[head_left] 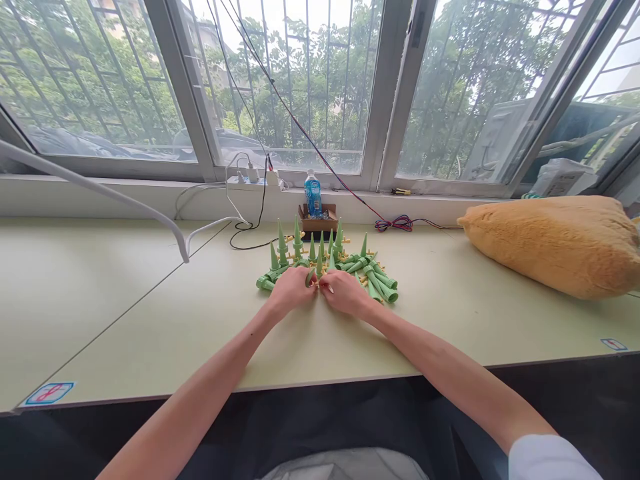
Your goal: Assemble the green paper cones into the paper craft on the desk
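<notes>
At the front of a cluster of green plant-watering spikes, my left hand and my right hand meet, almost fingertip to fingertip. Both are closed in a pinch around the low end of a green watering spike whose tip points up between them. My fingers hide much of its base. Behind the hands, several more spikes stand upright, one tall spike among them, with small yellow valves on their sides. Other spikes lie in a heap to the right, and a few lie on the left.
Behind the spikes stands a small cardboard box with a blue-liquid bottle in it. A coiled cable lies near the window sill. An orange plush cushion occupies the right side. A white cable arches over the left of the table.
</notes>
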Demonstrator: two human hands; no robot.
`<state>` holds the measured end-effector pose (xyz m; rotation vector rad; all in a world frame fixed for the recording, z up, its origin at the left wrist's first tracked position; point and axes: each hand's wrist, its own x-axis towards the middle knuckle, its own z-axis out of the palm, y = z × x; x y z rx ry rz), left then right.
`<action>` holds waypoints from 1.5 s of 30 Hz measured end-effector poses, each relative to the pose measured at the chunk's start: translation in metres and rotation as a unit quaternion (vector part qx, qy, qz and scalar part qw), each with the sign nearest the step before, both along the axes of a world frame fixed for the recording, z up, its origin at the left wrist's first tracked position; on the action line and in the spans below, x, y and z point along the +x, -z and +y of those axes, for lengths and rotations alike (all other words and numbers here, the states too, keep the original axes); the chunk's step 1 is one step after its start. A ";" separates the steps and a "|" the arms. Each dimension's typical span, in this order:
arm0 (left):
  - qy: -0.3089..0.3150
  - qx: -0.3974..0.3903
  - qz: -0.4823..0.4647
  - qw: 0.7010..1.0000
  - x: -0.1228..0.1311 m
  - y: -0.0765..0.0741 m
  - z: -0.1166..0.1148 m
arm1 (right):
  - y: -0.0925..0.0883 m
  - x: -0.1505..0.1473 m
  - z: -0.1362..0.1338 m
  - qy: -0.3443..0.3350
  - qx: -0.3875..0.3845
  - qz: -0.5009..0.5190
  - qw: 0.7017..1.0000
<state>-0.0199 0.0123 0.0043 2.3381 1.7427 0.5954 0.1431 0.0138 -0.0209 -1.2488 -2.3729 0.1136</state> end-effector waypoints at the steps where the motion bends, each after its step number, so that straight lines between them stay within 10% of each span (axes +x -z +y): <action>1: -0.001 0.001 0.003 1.000 0.000 0.000 0.000 | 0.000 0.000 0.001 0.006 0.002 -0.004 1.000; 45: -0.036 -0.045 -0.148 0.987 -0.006 -0.014 0.000 | -0.001 0.001 0.000 -0.008 -0.019 0.011 1.000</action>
